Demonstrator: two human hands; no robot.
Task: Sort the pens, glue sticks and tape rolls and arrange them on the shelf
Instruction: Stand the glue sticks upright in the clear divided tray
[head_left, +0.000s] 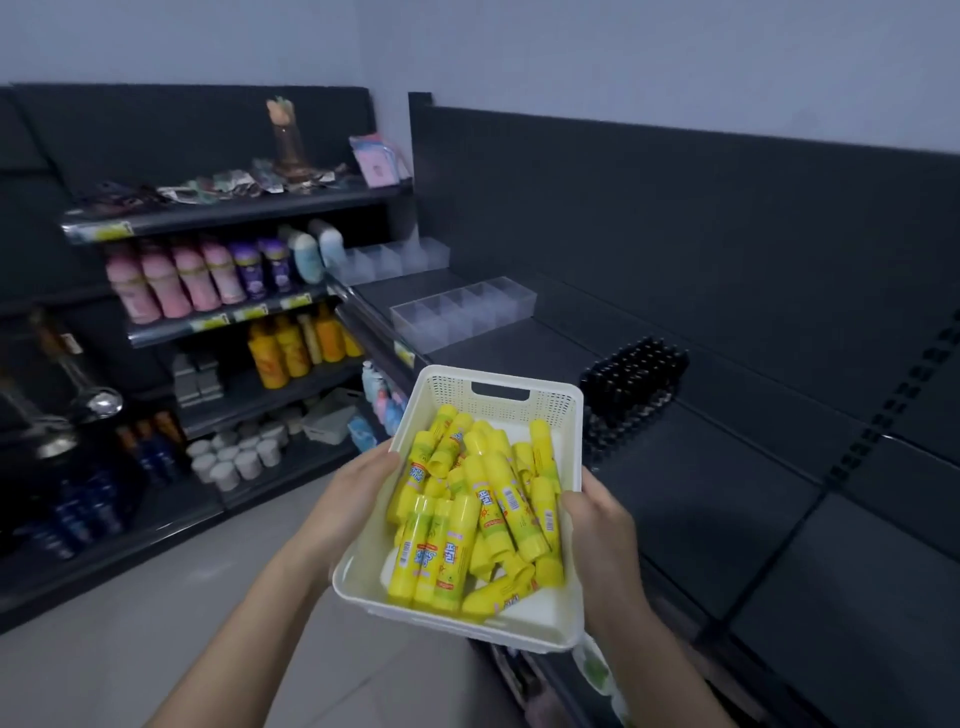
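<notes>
Glue sticks (480, 512): heaped loose in cream basket (498, 389).
Grip: left hand (358, 491), right hand (597, 525) clasp its sides.
Advice: keep level towards right shelf (727, 467).

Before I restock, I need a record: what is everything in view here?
Basket: one, cream, held before the right shelf.
Glue sticks: many, yellow, piled in the basket.
Dividers: two, clear, on the right shelf's upper tiers.
Rack: one, black, right shelf behind the basket; contents unclear.
Pink bottles: four, left shelf, second tier.
Purple bottles: two, beside the pink ones.
Orange bottles: several, tier below.
White cups: several, left shelf, low tier.
Left hand: grips the basket's left side.
Right hand: grips the basket's right side.
</notes>
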